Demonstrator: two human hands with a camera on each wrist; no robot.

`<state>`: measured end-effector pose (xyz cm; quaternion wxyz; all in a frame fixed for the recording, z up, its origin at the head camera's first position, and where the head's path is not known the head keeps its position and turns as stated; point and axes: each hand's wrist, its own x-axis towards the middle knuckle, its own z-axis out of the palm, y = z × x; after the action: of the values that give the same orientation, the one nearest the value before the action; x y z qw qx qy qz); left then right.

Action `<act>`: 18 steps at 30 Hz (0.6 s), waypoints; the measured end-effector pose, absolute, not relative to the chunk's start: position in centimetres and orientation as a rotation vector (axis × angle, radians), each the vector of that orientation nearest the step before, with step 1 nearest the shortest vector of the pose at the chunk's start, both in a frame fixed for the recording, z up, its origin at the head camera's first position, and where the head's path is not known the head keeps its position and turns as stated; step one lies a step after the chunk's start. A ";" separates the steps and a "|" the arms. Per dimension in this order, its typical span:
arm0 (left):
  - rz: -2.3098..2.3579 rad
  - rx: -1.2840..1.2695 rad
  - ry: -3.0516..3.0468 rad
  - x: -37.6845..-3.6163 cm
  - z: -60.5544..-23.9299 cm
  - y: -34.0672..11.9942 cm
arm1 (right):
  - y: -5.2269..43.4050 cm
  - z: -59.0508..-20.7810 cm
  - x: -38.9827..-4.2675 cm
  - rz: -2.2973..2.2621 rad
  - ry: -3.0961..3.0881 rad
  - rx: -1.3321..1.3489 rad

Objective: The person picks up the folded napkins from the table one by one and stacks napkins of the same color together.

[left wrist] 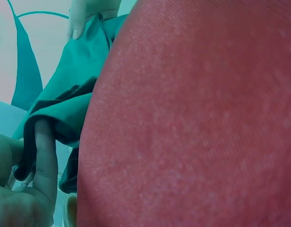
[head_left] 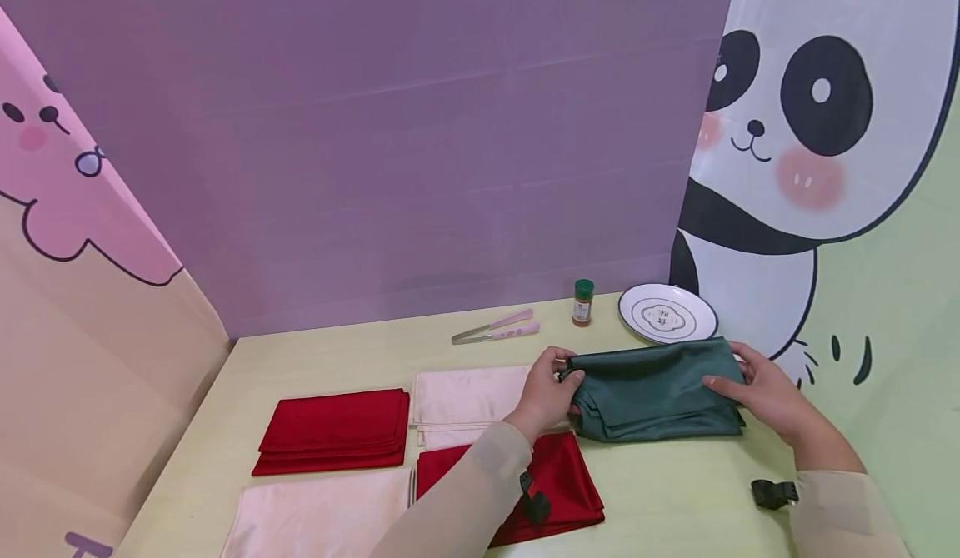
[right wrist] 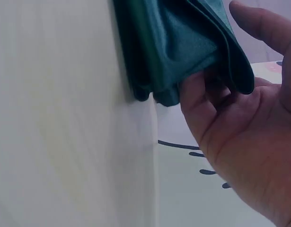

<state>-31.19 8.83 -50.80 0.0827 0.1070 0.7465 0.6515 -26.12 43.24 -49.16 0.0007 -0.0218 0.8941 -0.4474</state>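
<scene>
A folded dark green cloth (head_left: 656, 391) lies at the right of the pale yellow table (head_left: 675, 500). My left hand (head_left: 561, 379) grips its left end, fingers curled round the edge. My right hand (head_left: 726, 381) holds the right end, thumb on top and fingers beneath. In the left wrist view the green cloth (left wrist: 69, 90) hangs over my left fingers (left wrist: 45, 156), and a red cloth (left wrist: 192, 123) fills most of the picture. The right wrist view shows the green cloth's folded layers (right wrist: 183, 42) between the thumb and fingers of my right hand (right wrist: 230, 94).
Two folded red cloths (head_left: 333, 429) (head_left: 558, 475) and two cream cloths (head_left: 465, 396) (head_left: 322, 512) lie left of the green one. Behind are pink-handled tongs (head_left: 498, 329), a small green-capped jar (head_left: 582, 301) and a white plate (head_left: 667, 314). Backdrop walls close off the table's rear and sides.
</scene>
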 end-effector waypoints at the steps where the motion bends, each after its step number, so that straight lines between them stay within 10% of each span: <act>1: 1.948 0.321 2.227 -31.2 -50.8 8.8 | 43.3 -49.2 -26.1 -1.398 2.807 -0.068; 18: 1.950 0.386 2.123 -31.0 -50.3 8.3 | 44.0 -49.9 -26.0 -1.532 2.807 -0.018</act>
<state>-31.02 8.34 -50.35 0.1163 0.1317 0.7250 0.6659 -25.98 44.04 -49.90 -0.0280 -0.0058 0.8775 -0.4788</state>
